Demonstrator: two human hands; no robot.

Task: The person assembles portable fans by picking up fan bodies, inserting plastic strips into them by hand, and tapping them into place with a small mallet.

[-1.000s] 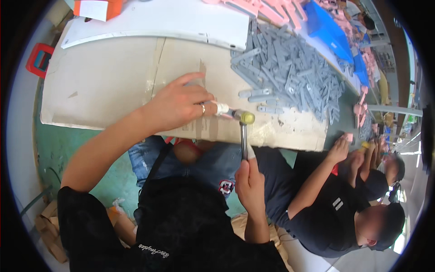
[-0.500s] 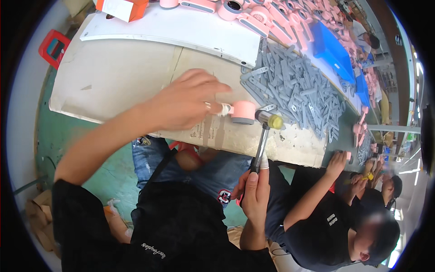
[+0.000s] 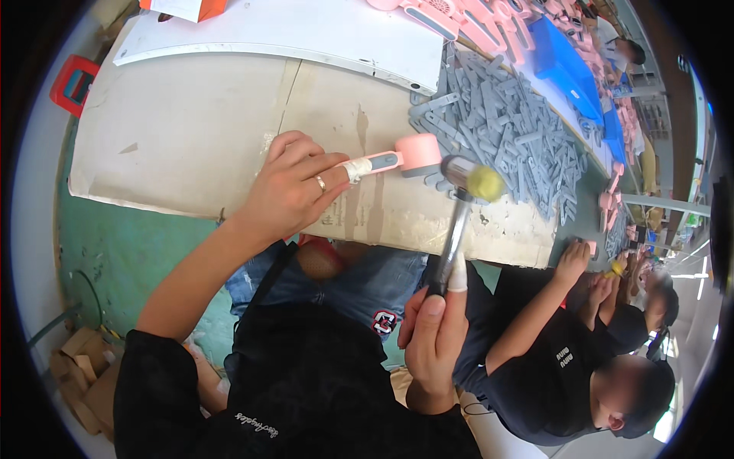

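While the left hand point(image 3: 287, 187) pinches a pink handheld fan point(image 3: 418, 152) by its handle, likely light, stiff plastic best held there, its head just right of those fingers point(image 3: 327, 161), the right hand point(image 3: 436, 336) clasps a yellow-tipped mallet point(image 3: 457, 222), gray strips point(image 3: 506, 141) lying beyond.

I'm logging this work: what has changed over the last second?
The hammer has moved right, and the round end of the pink part now shows. On the left hand, the spread fingers have curled in. The right hand still grips the hammer; the grey pile stays.
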